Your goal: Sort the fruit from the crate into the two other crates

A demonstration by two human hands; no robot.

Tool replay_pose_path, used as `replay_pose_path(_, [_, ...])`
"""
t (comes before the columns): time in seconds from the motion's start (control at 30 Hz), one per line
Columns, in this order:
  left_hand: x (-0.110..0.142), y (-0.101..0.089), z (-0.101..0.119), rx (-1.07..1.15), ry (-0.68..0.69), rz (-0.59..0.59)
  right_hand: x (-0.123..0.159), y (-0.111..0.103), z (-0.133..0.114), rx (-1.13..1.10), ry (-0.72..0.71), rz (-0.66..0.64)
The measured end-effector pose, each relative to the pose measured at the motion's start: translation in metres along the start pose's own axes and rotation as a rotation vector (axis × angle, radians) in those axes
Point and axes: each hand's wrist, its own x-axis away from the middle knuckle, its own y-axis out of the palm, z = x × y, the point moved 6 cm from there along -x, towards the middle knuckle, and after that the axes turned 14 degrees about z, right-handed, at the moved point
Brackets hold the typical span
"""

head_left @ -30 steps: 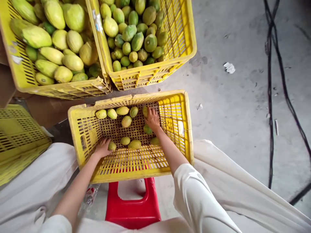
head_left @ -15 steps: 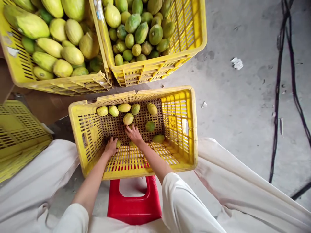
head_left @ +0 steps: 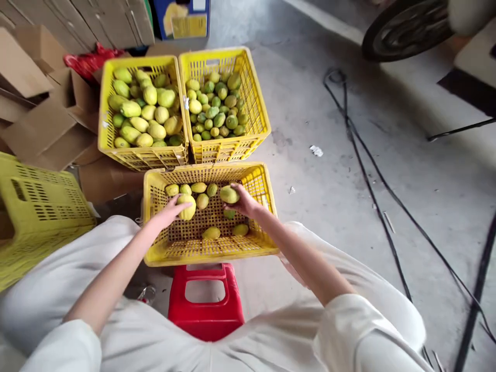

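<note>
In the nearest yellow crate [head_left: 211,260] several green-yellow papayas lie on the perforated floor. My left hand [head_left: 170,211] grips a large yellow papaya [head_left: 186,207] from its left side, above the crate floor. Over the right part of the crate, my right hand [head_left: 245,201] has its fingers around a smaller papaya [head_left: 229,195]. Beneath that hand a greener papaya [head_left: 229,213] is partly hidden. A row of papayas rests along the far wall, among them a long yellow papaya [head_left: 199,187]. Toward the near wall lie two more, including a yellowish papaya [head_left: 211,233].
Behind stand a left crate [head_left: 143,151] of larger papayas and a right crate [head_left: 259,124] of smaller, greener ones. A red stool [head_left: 205,315] is between my legs. Cardboard boxes [head_left: 42,132] and another yellow crate [head_left: 50,196] are at left; black cables [head_left: 382,168] cross the floor at right.
The view has tilted up, showing more floor, boxes and a wheel. Both hands have risen from the crate floor and moved apart, each now with a papaya in it.
</note>
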Motion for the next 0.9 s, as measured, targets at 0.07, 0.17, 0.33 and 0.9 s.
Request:
replay_pose_path(0.07, [0.026, -0.009, 0.039, 0.115, 0.057, -0.017, 0.025, -0.01, -0.045, -0.131, -0.027, -0.006])
replay_pose_path(0.17, [0.072, -0.023, 0.076, 0.357, 0.076, -0.069, 0.072, -0.014, -0.091, -0.5, 0.073, -0.144])
replay_pose_path(0.33, [0.121, -0.024, 0.092, 0.66, -0.015, -0.252, 0.126, -0.02, -0.102, -0.698, 0.06, -0.238])
replay_pose_path(0.9, [0.122, 0.033, 0.089, 0.901, -0.161, -0.133, 0.124, 0.006, -0.079, -0.842, 0.253, -0.095])
